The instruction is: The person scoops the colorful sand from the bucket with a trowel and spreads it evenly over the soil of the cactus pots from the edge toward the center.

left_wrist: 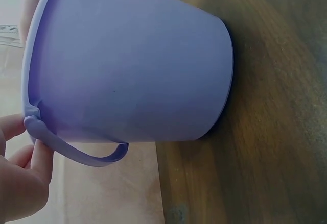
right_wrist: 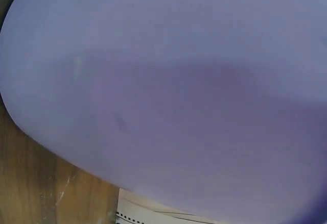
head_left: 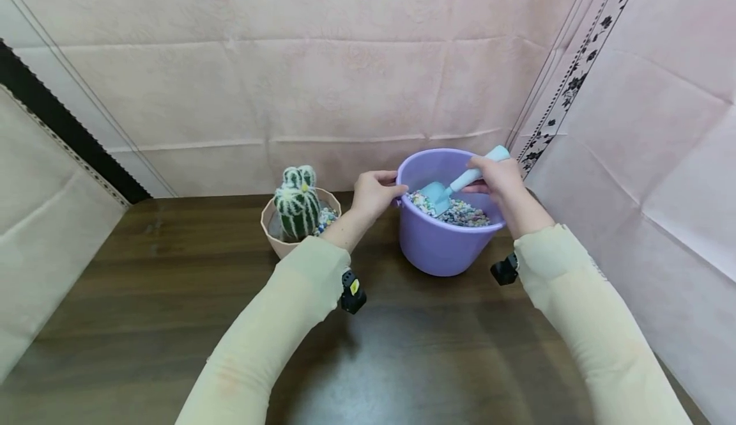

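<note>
A purple bucket (head_left: 445, 249) stands upright on the table, with multicoloured pebbles (head_left: 468, 214) inside. My left hand (head_left: 372, 193) pinches its rim on the left side, thumb and fingers at the handle joint; the bucket's handle (left_wrist: 84, 155) hangs down in the left wrist view. My right hand (head_left: 499, 182) reaches over the right rim and grips a light blue shovel (head_left: 460, 180) by its handle, its blade down in the pebbles. In the right wrist view the bucket's wall fills nearly everything and hides the hand.
Left of the bucket stands a beige pot (head_left: 270, 224) holding a round green cactus (head_left: 298, 211) and some pebbles (head_left: 326, 217). The dark wooden table (head_left: 402, 348) ends at a pale cloth backdrop (head_left: 345, 80) behind, with cloth at both sides too.
</note>
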Available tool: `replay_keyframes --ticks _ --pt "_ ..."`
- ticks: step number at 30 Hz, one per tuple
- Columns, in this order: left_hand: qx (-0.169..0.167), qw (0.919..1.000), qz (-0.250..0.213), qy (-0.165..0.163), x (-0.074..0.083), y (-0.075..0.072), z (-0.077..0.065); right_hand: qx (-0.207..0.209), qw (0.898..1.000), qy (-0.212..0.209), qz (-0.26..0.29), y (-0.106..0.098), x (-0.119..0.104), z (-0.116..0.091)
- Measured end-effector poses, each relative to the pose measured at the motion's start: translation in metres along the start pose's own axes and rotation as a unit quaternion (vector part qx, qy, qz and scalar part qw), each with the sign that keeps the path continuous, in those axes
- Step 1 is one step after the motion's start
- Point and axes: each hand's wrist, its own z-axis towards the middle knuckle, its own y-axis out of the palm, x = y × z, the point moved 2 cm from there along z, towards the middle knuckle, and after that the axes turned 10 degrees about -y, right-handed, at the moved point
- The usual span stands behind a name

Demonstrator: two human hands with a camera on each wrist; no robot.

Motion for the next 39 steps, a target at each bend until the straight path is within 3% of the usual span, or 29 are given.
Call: replay_keyframes --ticks 8,16,30,39 --pt "0.0 0.9999 -0.01 0.008 -0.002 0.002 0.002 0.033 0.994 0.018 0.106 -0.01 -0.001 0.004" --pt "-0.003 0.9998 -0.018 0.007 -0.002 0.003 0.0 0.014 0.981 0.05 0.186 -0.016 -0.003 0.002" --pt "0.006 0.9999 -0.013 0.004 -0.004 0.004 -0.003 0.021 0.968 0.076 0.238 -0.021 -0.006 -0.003" --pt "0.015 0.9992 0.005 0.036 -0.001 0.0 -0.01 0.023 0.967 0.077 0.243 -0.029 -0.012 -0.005"
